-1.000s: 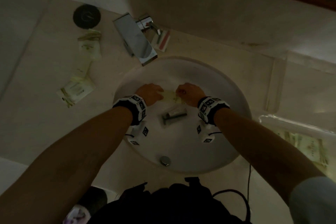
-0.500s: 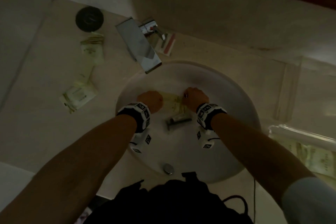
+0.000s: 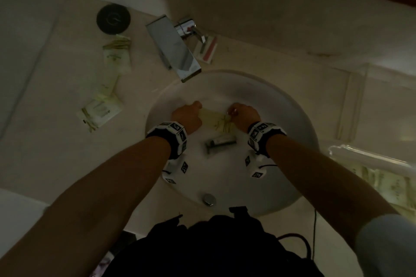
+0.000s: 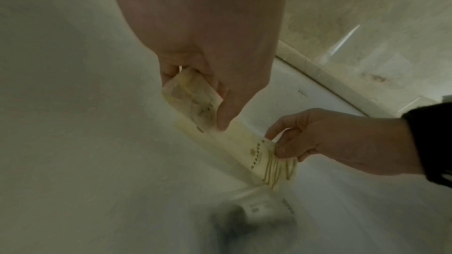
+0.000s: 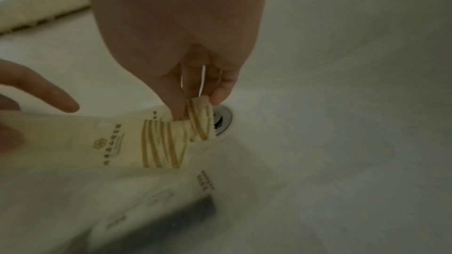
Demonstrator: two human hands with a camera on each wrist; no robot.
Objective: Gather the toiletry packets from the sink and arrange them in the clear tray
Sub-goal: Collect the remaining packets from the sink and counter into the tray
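Note:
Both hands are down in the white sink (image 3: 288, 119). A long cream packet (image 3: 215, 119) with gold stripes spans the gap between them. My right hand (image 3: 231, 113) pinches its striped end (image 5: 200, 121). My left hand (image 3: 196, 108) grips a smaller crumpled cream packet (image 4: 190, 94), and its thumb presses on the long packet (image 4: 234, 138). A clear-wrapped dark razor packet (image 3: 220, 143) lies on the sink floor just below the hands. The clear tray (image 3: 360, 156) sits on the counter at the right and holds several cream packets (image 3: 391, 184).
A chrome faucet (image 3: 175, 49) overhangs the sink's far rim, with a red-and-white packet (image 3: 208, 49) behind it. More cream packets (image 3: 101, 112) lie on the counter at the left, near a black round disc (image 3: 113, 19). The drain (image 5: 221, 121) lies under my right fingers.
The hands have drawn slightly apart, with the long packet stretched between them. The razor packet has not moved.

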